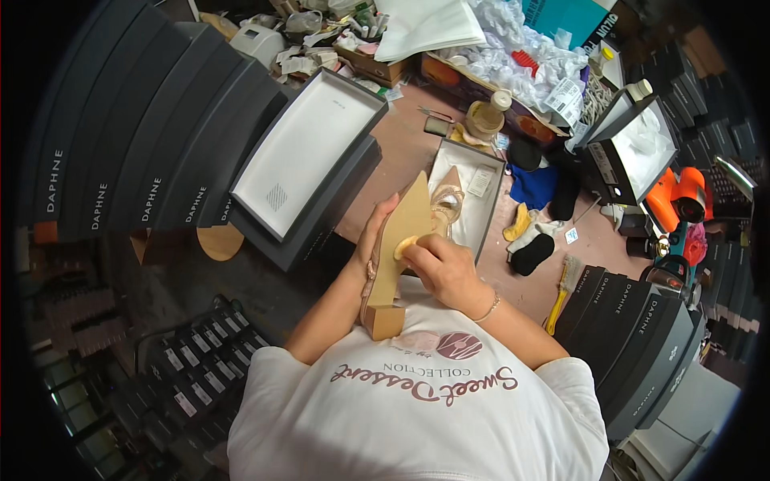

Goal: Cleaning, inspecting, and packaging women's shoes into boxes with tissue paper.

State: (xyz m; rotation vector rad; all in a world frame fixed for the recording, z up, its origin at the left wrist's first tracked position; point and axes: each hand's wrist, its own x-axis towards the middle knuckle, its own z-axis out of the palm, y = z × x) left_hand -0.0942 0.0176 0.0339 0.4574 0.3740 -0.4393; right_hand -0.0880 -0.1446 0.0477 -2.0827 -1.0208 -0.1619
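Observation:
A pointed shoe with a block heel [395, 240] is turned so its tan sole faces me, toe up and away, heel near my chest. My left hand [374, 228] wraps round its upper from the left side. Pinched in the fingers of my right hand [443, 268] is a small pale yellow sponge or cloth pad [404, 247], pressed against the middle of the sole. Just beyond, a matching shoe [446, 196] lies in an open shoebox [491, 180] with a white inside; my right hand partly hides it.
Stacked dark shoeboxes [152, 120] rise at left, beside a box lid [309, 152] with its white inside up. More boxes [626, 329] stand at right. Dark cloths [536, 252], a brush [568, 276], a bottle [485, 119] and an orange heat gun [676, 196] sit about the table.

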